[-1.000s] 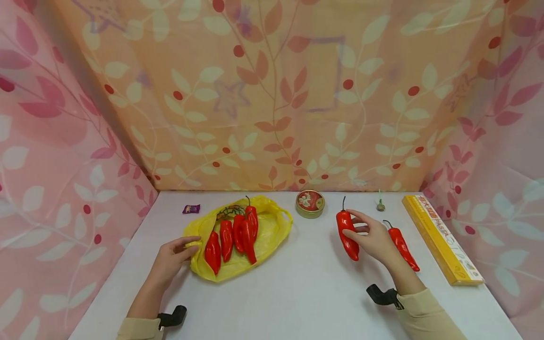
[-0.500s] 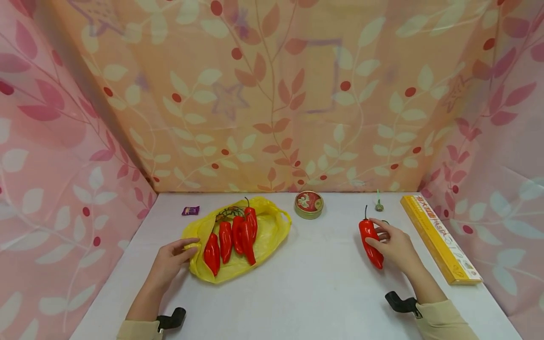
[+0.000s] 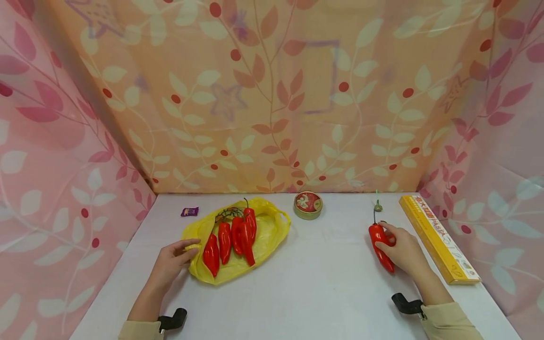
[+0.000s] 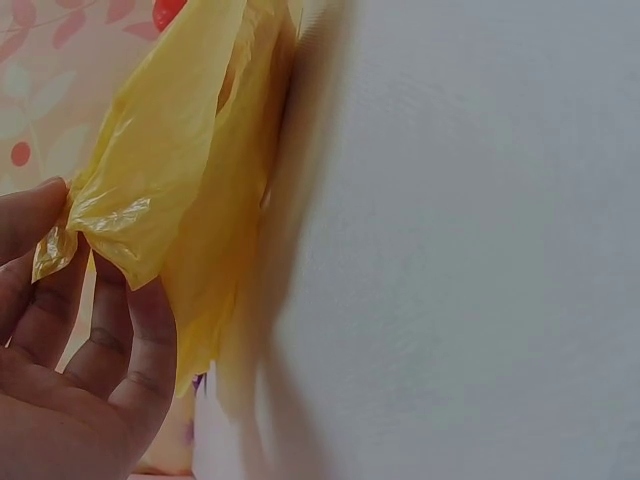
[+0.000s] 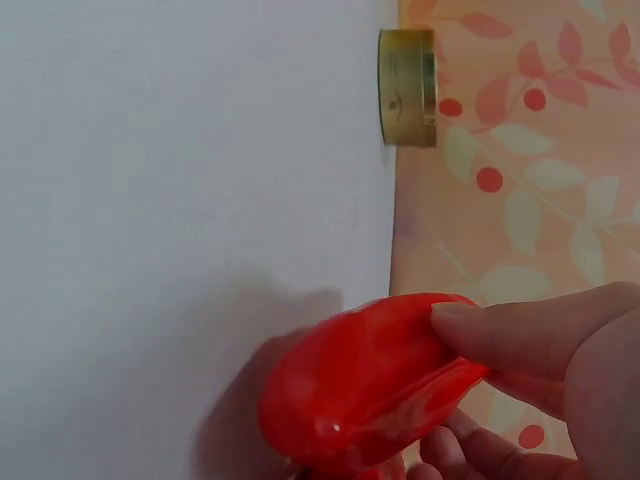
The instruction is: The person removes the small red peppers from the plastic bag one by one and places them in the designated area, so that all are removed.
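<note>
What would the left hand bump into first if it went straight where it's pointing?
The left hand pinches the yellow bag, so next would probably be the leftmost red pepper inside it, though depth is unclear.

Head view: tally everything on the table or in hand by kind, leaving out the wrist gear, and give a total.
Yellow bag: 1
Red peppers: 7 (5 visible in the bag, 1 in the right hand, 1 mostly hidden behind that hand)
Round tin: 1
Pasta box: 1
Purple packet: 1
Small green-tipped item: 1
Total: 12 in view
</note>
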